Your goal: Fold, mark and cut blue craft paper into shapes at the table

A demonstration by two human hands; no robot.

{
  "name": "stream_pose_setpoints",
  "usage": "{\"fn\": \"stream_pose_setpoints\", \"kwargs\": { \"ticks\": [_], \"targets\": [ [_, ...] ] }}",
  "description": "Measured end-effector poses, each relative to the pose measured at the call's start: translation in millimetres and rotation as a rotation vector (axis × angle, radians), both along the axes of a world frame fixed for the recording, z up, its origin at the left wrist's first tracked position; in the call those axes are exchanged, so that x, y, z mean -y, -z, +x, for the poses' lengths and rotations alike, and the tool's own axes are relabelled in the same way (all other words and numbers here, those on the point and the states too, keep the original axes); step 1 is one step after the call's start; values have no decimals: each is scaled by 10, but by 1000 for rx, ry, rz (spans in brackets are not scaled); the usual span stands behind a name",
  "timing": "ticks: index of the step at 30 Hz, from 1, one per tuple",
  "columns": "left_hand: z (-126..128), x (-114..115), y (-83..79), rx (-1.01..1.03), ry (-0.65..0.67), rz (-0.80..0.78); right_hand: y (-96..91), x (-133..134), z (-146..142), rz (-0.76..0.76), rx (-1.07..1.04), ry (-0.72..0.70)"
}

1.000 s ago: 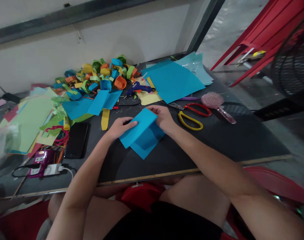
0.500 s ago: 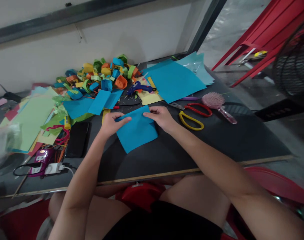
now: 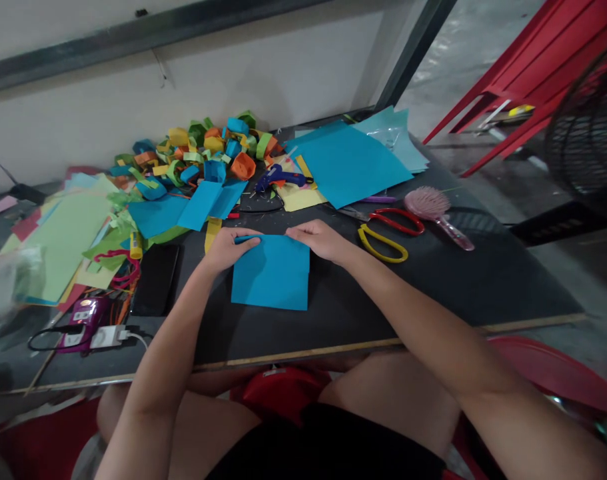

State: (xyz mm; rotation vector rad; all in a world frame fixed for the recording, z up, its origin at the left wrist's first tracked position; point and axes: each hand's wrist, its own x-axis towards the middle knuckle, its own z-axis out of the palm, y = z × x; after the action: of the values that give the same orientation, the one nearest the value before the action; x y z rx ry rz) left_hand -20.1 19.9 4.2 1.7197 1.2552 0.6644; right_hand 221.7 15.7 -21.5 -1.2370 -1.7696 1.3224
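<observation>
A square of blue paper [image 3: 270, 277] is between my two hands, just over the dark tabletop near its front edge. My left hand [image 3: 229, 247] pinches its upper left corner, thumb on top. At the upper right corner, my right hand [image 3: 316, 239] grips the paper between thumb and fingers. The far edge looks folded over between the two hands. Right of my right hand lie scissors [image 3: 383, 241] with one red and one yellow handle. Behind the hands lies a blue glue gun [image 3: 280, 179].
Folded paper pieces [image 3: 198, 150] are heaped at the back. Large blue sheets [image 3: 350, 163] lie behind right, a pink hairbrush [image 3: 428, 203] at the right. On the left are a black phone [image 3: 156, 280], coloured sheets [image 3: 73, 233] and a purple power strip [image 3: 86, 323]. A fan [image 3: 590, 127] stands far right.
The blue paper has turned from a slant to nearly square with the table edge. My right hand has shifted slightly nearer to me, still at the paper's far right corner.
</observation>
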Motion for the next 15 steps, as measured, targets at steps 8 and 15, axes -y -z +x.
{"fn": "stream_pose_setpoints", "kwargs": {
  "ticks": [8, 15],
  "targets": [
    [54, 30, 82, -96, -84, 139, -91, 63, -1, 282, 189, 61],
    [364, 335, 202, -419, -26, 640, -136, 180, -125, 599, 190, 130]
  ]
}}
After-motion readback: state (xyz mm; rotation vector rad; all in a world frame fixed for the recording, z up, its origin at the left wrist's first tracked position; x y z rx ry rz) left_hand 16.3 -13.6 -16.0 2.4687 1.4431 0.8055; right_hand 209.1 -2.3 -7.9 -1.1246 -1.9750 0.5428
